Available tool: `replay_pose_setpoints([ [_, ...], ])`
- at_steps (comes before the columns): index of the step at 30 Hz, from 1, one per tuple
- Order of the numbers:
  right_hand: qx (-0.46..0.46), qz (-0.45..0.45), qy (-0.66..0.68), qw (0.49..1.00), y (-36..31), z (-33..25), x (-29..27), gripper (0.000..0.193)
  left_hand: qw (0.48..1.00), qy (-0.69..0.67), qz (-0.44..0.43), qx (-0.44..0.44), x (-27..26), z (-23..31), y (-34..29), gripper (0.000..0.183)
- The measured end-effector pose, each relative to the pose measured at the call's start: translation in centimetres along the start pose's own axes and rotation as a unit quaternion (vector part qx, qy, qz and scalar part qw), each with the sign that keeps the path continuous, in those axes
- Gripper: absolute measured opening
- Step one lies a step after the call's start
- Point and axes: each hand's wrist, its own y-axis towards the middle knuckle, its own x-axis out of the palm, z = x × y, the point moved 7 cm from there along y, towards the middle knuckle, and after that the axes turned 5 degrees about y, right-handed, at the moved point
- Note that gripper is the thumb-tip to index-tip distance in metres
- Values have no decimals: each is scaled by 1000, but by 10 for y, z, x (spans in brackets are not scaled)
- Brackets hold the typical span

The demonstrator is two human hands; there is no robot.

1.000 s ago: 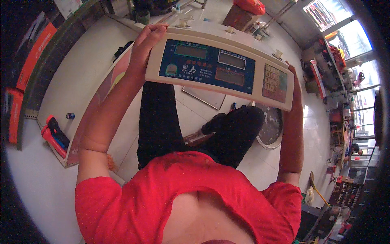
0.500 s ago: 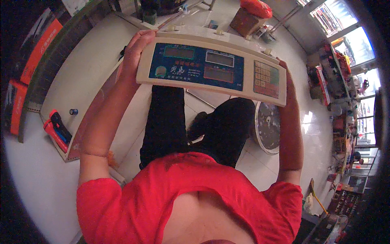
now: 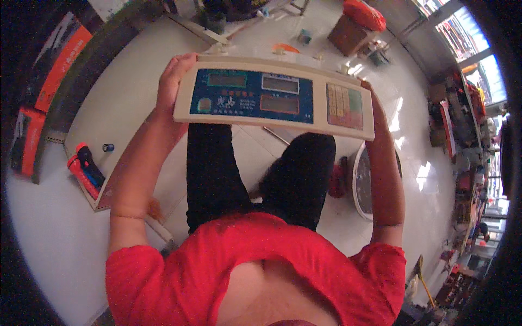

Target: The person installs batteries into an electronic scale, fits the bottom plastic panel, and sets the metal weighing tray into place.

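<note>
Held out in front of me is a cream electronic price scale [image 3: 321, 122], its blue panel with three display windows and its keypad facing me. My left hand [image 3: 173, 86] is closed round the scale's left end, thumb side near the top corner. At the other end my right hand [image 3: 372, 95] grips the right side; most of its fingers are hidden behind the casing. The scale's underside faces away, with several small feet [image 3: 279, 51] showing along its far edge.
A round, white-rimmed object [image 3: 362, 185] stands on the floor beside my right forearm. Red and black flashlights [image 3: 87, 171] lie on a white surface at the left, near a small dark cylinder [image 3: 108, 147]. Farther off is a cardboard box [image 3: 348, 37] with a red bag [image 3: 365, 14]. Crowded shelves [image 3: 462, 130] line the right.
The scale has shifted slightly left and a little lower in view, both hands still on it. An orange round thing now shows past its far edge, and my legs have shifted.
</note>
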Motion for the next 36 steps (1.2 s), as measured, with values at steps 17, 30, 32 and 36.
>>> replay_pose_setpoints([
  [17,101,-125,-101,982,2,12,48,68,989,136,-44,-37,-33,27,2,59],
  [30,131,-118,-204,963,33,76,35,41,939,306,-21,-158,-23,51,9,86],
  [32,157,-131,-239,949,35,80,30,52,925,332,-27,-181,-18,48,14,90],
  [36,252,-140,-155,945,34,105,16,46,891,372,-55,-253,-7,40,10,95],
])
